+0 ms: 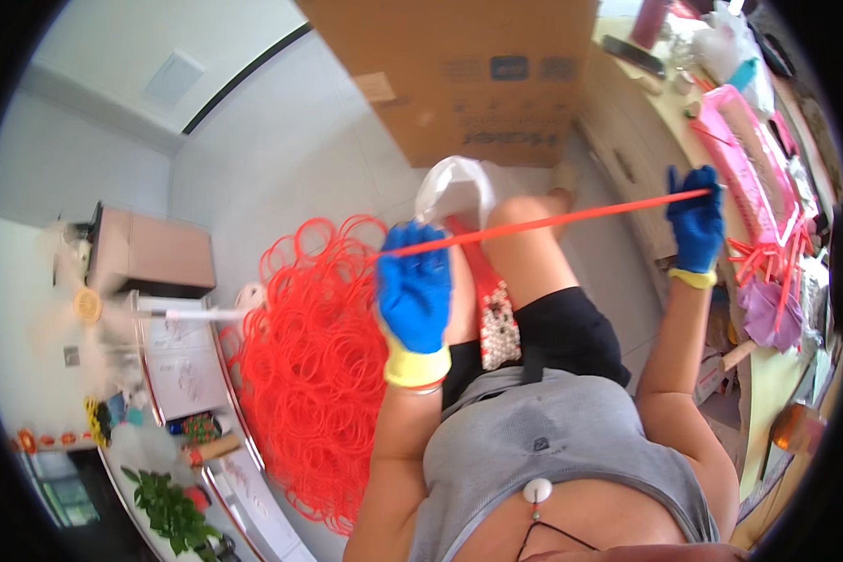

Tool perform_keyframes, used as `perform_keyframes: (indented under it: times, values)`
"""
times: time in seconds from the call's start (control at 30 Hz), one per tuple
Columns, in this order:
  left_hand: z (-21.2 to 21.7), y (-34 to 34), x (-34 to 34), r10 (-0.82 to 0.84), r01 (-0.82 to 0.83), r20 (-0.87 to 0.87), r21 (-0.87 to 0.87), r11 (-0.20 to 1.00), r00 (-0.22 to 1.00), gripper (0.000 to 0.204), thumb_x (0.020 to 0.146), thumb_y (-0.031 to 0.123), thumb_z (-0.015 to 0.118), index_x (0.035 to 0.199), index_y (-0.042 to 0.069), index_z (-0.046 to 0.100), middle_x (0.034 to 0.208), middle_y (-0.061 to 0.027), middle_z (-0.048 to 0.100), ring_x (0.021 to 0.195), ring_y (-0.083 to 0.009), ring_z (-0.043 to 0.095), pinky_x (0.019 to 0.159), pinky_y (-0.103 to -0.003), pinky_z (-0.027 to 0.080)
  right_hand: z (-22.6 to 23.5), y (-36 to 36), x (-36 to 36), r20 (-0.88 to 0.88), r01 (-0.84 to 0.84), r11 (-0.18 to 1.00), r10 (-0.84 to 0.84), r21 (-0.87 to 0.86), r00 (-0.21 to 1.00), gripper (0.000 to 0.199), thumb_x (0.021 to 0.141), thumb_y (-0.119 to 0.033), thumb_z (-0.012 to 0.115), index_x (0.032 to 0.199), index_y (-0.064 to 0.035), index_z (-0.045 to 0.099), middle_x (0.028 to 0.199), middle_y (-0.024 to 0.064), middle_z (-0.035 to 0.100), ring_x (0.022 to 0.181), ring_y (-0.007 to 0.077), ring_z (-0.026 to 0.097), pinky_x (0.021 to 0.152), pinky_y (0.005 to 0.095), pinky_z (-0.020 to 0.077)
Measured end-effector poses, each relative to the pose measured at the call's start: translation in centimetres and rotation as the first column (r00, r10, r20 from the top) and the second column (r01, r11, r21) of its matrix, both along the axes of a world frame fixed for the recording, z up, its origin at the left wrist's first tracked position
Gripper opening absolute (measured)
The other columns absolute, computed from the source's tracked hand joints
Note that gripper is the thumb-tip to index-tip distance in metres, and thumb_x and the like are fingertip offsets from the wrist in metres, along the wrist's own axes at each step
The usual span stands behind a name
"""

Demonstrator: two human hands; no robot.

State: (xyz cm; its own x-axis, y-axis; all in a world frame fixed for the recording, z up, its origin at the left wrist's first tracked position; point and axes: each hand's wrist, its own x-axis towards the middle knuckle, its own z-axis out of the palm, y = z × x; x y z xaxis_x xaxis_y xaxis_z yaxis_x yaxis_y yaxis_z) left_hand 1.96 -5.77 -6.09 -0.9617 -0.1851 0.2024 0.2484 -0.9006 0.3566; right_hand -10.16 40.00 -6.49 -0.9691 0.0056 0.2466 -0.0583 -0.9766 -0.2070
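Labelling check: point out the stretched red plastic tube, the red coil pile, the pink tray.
stretched red plastic tube (553, 221), head view, mid-span
red coil pile (314, 375), head view, centre
pink tray (742, 155), head view, rim

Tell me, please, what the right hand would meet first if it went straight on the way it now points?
Probably the pink tray on the workbench: the right hand, gripping the red strip, points up toward it. Depth is unclear, so it might pass short of it.

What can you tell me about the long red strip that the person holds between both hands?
The red strip is thin, narrow and looks like plastic. It is stretched straight and taut, rising slightly toward the person's right. The left hand, in a blue glove, closes its grip on one end, and the gloved right hand pinches the other. It crosses above the bare knee. A heap of red loops lies on the floor nearby.
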Motion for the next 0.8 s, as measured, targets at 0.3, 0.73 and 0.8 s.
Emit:
perform_keyframes:
  times: [0.3, 0.73, 0.8]
  values:
    - [1.6, -4.5, 1.4, 0.009, -0.001, -0.154, 0.053, 0.999, 0.988, 0.031, 0.104, 0.022, 0.058, 0.129, 0.008, 0.068, 0.133, -0.0117, 0.068, 0.128, -0.0319, 0.061, 0.123, -0.056, 0.034, 1.8, -9.1, 0.4, -0.04, 0.022, 0.989, -0.017, 0.149, 0.999, 0.031, 0.104, -0.035, 0.057, 0.125, -0.0157, 0.068, 0.131, 0.0048, 0.068, 0.128, 0.028, 0.058, 0.112, 0.0567, 0.0414]
    - [4.2, -4.0, 1.1, -0.157, 0.217, -0.201, 0.325, 0.921, 0.967, 0.032, 0.105, 0.028, 0.052, 0.078, 0.015, 0.061, 0.065, 0.0008, 0.049, 0.066, -0.013, 0.052, 0.085, -0.037, 0.05, 2.6, -10.4, 0.3, -0.044, -0.238, 0.858, 0.246, -0.456, 0.968, 0.028, 0.103, -0.027, 0.058, 0.123, -0.0102, 0.069, 0.079, -0.0044, 0.059, 0.074, 0.0137, 0.054, 0.078, 0.0314, 0.0481]
    - [4.6, -3.7, 0.9, -0.176, 0.261, -0.311, 0.259, 0.93, 0.934, 0.036, 0.105, 0.03, 0.052, 0.072, 0.018, 0.054, 0.061, 0.0022, 0.045, 0.059, -0.011, 0.047, 0.069, -0.033, 0.048, 3.5, -10.3, 0.5, -0.084, -0.3, 0.837, 0.295, -0.457, 0.952, 0.029, 0.104, -0.026, 0.056, 0.124, -0.0098, 0.069, 0.072, -0.0061, 0.052, 0.063, 0.0111, 0.046, 0.067, 0.0265, 0.0435]
